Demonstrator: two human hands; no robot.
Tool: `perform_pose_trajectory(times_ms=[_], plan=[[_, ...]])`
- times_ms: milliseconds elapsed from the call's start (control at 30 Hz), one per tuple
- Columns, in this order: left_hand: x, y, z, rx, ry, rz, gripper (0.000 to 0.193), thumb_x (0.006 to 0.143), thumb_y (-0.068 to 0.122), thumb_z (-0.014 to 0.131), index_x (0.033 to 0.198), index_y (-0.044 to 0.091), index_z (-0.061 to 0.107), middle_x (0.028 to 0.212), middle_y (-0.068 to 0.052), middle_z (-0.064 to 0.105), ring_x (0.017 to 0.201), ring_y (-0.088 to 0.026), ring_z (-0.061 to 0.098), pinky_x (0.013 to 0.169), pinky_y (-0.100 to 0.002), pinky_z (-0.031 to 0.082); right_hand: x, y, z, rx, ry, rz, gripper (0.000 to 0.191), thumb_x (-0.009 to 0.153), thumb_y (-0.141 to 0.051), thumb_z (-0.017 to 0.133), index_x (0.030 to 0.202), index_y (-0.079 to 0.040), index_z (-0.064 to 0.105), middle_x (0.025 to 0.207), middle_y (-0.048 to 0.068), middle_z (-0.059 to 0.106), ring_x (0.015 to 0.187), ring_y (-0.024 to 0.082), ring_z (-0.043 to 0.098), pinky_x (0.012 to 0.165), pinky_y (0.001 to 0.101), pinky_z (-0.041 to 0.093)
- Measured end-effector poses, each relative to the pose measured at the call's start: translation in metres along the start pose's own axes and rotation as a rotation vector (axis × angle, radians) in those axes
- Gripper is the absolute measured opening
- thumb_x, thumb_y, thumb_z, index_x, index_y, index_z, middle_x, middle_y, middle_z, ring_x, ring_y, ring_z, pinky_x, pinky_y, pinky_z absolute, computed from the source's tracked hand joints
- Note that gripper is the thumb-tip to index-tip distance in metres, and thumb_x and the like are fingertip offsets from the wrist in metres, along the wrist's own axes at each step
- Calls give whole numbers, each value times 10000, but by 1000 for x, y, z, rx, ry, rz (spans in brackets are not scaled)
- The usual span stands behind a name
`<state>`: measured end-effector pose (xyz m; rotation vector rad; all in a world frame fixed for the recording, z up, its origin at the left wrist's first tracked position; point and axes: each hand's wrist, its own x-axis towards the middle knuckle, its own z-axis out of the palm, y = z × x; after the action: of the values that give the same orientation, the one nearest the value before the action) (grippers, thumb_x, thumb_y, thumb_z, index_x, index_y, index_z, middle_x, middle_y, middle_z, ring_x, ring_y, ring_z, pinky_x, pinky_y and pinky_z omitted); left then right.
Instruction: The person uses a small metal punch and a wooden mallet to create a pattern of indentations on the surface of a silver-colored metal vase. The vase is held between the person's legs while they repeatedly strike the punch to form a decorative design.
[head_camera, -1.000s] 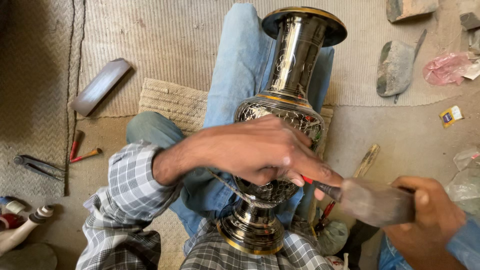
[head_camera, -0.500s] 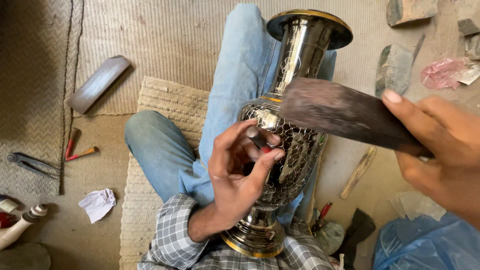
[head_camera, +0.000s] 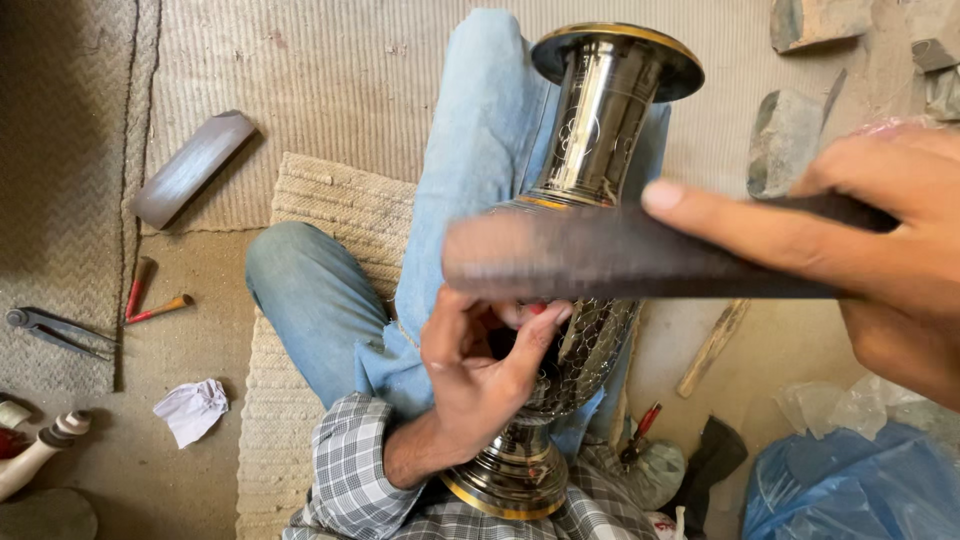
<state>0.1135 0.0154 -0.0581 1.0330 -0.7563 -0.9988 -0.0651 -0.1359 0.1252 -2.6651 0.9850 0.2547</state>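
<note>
Tall metal vase (head_camera: 605, 130) lying tilted across lap, flared gold-edged mouth away from body, round foot near plaid shirt hem, resting on blue-jeaned legs (head_camera: 320, 310). Polished neck with faint engraving; belly covered in mesh-like pattern.

Left hand (head_camera: 480, 365) raised against vase belly, wrist bent back, plaid cuff at forearm. Fingers curled, thumb and fingertips pinched together on something small with a red tip, too small to identify. Hand touching or just in front of patterned belly; exact contact unclear.

Right hand (head_camera: 870, 250) entering from right edge, close to camera, large in view. Closed grip around dark flat bar-like tool (head_camera: 600, 255), index finger stretched along its top. Tool held roughly level, crossing in front of vase shoulder, blurred, free end just above left hand.

Floor around: woven mat (head_camera: 330, 215) under legs, ribbed beige rug beyond. Grey flat block (head_camera: 190, 168) on rug at left. Two red-handled tools (head_camera: 150, 300) and metal pliers (head_camera: 55, 330) further left, well apart from hands. Crumpled white paper (head_camera: 192, 408) on bare floor. White turned piece (head_camera: 40, 450) at lower left edge. Stone chunks (head_camera: 785, 140) upper right, wooden stick (head_camera: 712, 348) right of vase, blue plastic bag (head_camera: 850, 490) lower right.
</note>
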Motion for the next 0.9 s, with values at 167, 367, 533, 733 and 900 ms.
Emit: perform_pose_trajectory(times_ms=[167, 367, 533, 733, 900], plan=[[23, 11, -7, 66, -216, 38, 430, 992, 29, 771, 1375, 8, 575, 1156, -115, 782, 784, -38, 685, 619, -168, 539, -24, 29, 6, 0, -217, 190, 956, 740, 123, 616, 1571, -310, 429, 749, 16, 622, 563, 141, 525, 564, 320, 448], [45, 25, -12, 162, -448, 41, 428, 993, 74, 760, 1391, 45, 606, 1188, -74, 790, 872, -85, 742, 715, -213, 581, -61, 33, 24, -26, -269, 438, 870, 813, 36, 645, 1583, -262, 372, 950, 20, 637, 783, 113, 632, 746, 261, 524], [57, 28, -15, 207, -617, 119, 507, 965, 30, 767, 1436, 71, 586, 1219, -90, 755, 1079, -185, 783, 896, -274, 646, -107, 25, 65, 465, 192, 561, 868, 753, 132, 658, 1573, -42, 435, 1103, 138, 683, 921, 200, 679, 801, 314, 523], [65, 24, -13, 189, -776, 151, 567, 947, 11, 771, 1463, 114, 557, 1326, -82, 735, 1023, -162, 786, 862, -296, 660, -177, 47, 119, 407, 223, 805, 783, 801, 35, 725, 1528, -8, 440, 996, 139, 702, 896, 219, 705, 832, 342, 563], [70, 23, -16, 87, -846, 169, 566, 994, -80, 666, 1490, 142, 511, 1312, -66, 724, 1098, -166, 781, 912, -258, 639, -200, 56, 145, 368, 84, 965, 272, 883, 26, 712, 1153, 9, 682, 925, 148, 731, 819, 191, 726, 752, 366, 590]])
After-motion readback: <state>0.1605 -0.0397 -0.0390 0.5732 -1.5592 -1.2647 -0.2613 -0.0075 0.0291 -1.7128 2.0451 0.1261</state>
